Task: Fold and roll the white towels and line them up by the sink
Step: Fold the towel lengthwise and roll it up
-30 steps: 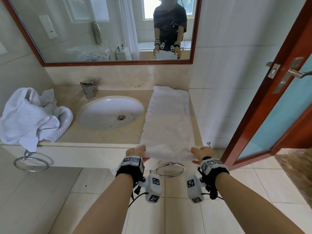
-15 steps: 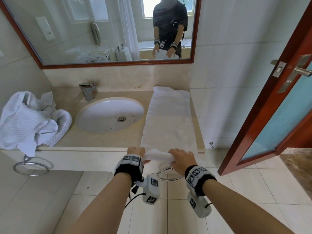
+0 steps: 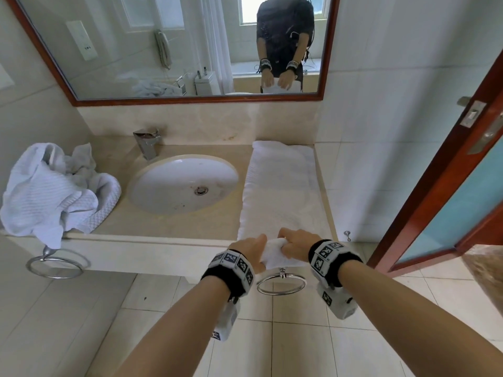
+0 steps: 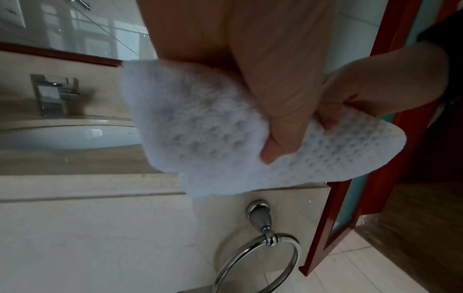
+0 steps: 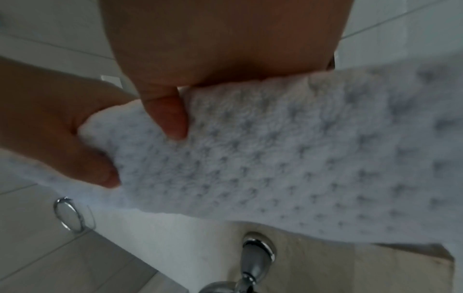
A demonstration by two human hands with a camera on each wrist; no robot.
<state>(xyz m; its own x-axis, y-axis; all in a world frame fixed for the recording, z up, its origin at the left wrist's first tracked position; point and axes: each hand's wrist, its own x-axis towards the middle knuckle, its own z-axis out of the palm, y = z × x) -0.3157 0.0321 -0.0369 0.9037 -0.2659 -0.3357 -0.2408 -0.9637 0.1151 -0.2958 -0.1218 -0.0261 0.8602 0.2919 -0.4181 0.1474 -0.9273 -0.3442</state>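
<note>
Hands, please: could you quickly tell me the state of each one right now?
Left hand: closed, gripping the folded towel's near end.
Right hand: closed, gripping the same end.

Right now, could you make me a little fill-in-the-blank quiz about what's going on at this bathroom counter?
1. Both hands, the left hand and the right hand, grip the near end of the folded ____, starting a roll.
2. That towel lies flat on the counter to the ____ of the sink.
3. Left of the sink sits a crumpled ____ of towels.
4. Below the hands, a metal towel ____ hangs from the counter front.

Missing words: towel; right; pile; ring
</note>
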